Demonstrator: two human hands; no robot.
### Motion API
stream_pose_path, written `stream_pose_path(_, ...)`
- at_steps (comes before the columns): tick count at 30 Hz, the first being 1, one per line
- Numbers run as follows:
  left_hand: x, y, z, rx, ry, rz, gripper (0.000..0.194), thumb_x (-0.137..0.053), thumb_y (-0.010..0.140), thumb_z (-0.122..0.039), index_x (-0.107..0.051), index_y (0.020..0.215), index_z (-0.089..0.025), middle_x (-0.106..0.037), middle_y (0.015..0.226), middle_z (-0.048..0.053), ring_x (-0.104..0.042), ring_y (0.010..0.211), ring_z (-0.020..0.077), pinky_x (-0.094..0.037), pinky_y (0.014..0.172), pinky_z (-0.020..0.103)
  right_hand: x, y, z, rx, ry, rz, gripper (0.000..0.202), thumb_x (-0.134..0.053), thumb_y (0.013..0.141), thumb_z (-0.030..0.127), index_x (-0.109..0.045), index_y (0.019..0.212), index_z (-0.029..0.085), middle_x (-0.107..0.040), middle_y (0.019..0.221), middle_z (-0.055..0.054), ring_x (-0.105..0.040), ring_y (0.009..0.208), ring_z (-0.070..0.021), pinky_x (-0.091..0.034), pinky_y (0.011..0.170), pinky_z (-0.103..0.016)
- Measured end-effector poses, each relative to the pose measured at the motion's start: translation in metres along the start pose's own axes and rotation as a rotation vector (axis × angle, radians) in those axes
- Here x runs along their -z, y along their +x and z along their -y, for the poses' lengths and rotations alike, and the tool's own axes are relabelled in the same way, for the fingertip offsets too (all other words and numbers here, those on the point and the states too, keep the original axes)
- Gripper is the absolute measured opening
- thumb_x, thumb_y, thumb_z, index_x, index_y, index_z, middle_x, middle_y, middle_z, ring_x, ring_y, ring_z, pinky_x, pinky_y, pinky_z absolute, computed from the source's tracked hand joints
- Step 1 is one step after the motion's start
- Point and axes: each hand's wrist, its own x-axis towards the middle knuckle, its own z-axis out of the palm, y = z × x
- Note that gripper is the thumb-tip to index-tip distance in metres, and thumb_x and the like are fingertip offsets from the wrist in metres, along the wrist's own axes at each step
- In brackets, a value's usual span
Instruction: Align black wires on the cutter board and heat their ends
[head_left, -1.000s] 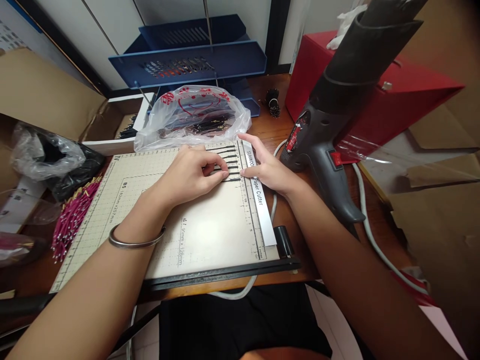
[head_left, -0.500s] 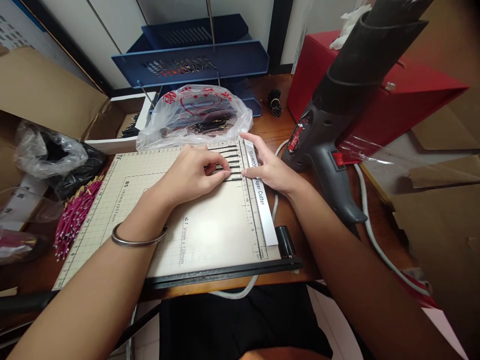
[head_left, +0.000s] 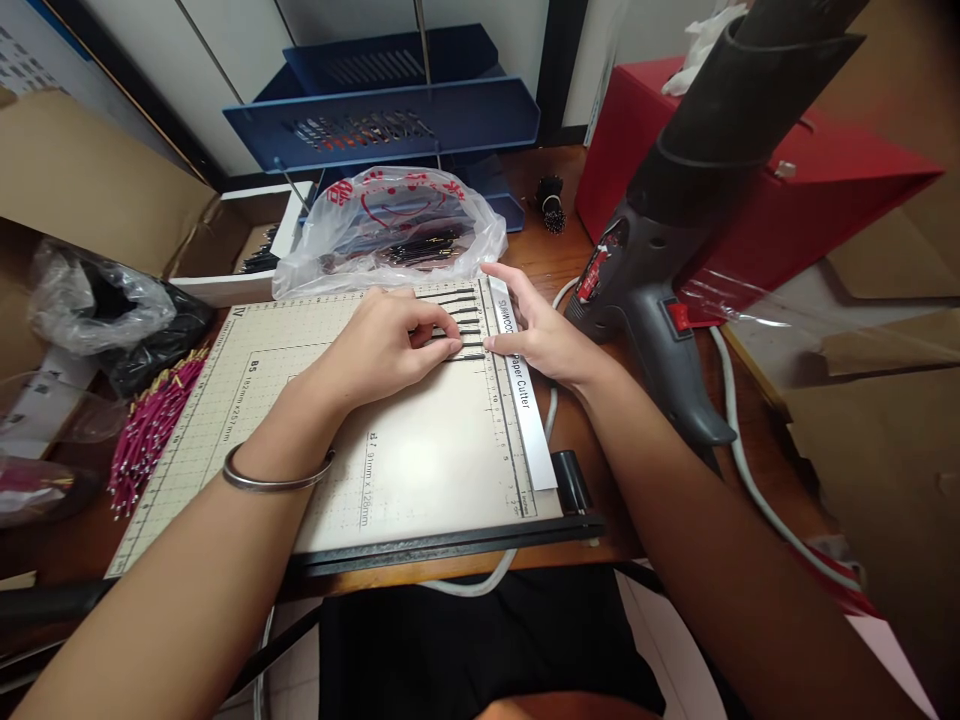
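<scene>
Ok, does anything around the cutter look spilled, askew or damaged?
Nothing stands out as spilled or damaged. The black strips lie in a roughly parallel row on the cutter, partly hidden by the left hand; the right hand is at its edge. The magenta pile is slightly untidy, but looks gathered.

The single camera, worn on the person's head, looks forward and steeply down on the paper cutter (head_left: 435,450) from above its near edge. It sits near enough for the cutter's larger print to be read. Its view reaches past the cutter's far edge to the blue rack (head_left: 484,115), and below its near edge to the person's lap (head_left: 480,640).
</scene>
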Motion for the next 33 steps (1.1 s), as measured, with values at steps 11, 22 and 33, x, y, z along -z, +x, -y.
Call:
stream_pose_path(11, 0.000, 0.000, 0.000, 0.003, 0.015, -0.005, 0.025, -0.070, 0.092, -0.042, -0.086, 0.088, -0.023, -0.065, 0.063, 0.000, -0.056, 0.067, 0.0175, -0.044, 0.081, 0.035, -0.002, 0.005, -0.005, -0.012, 0.020, -0.032, 0.098, -0.075, 0.063, 0.021, -0.043, 0.155, 0.028, -0.055, 0.161, -0.009, -0.054, 0.150, -0.0365, -0.038, 0.137, -0.061)
stream_pose_path(22, 0.001, 0.000, -0.001, 0.010, 0.044, -0.008, 0.025, -0.071, 0.091, -0.041, -0.087, 0.089, -0.023, -0.065, 0.065, 0.001, -0.057, 0.067, 0.0179, -0.043, 0.081, 0.037, -0.002, 0.003, 0.001, -0.028, 0.014, -0.036, 0.099, -0.073, 0.062, 0.023, -0.041, 0.156, 0.026, -0.058, 0.156, -0.010, -0.057, 0.145, -0.0347, -0.039, 0.136, -0.059)
stream_pose_path(33, 0.000, -0.002, -0.002, 0.023, 0.030, -0.147, 0.025, -0.067, 0.095, -0.039, -0.082, 0.084, -0.022, -0.060, 0.060, 0.000, -0.057, 0.070, 0.0194, -0.040, 0.083, 0.039, -0.006, 0.001, 0.005, -0.046, 0.033, -0.067, 0.095, -0.074, 0.062, 0.027, -0.043, 0.153, 0.026, -0.052, 0.166, -0.010, -0.047, 0.157, -0.0360, -0.029, 0.142, -0.058)
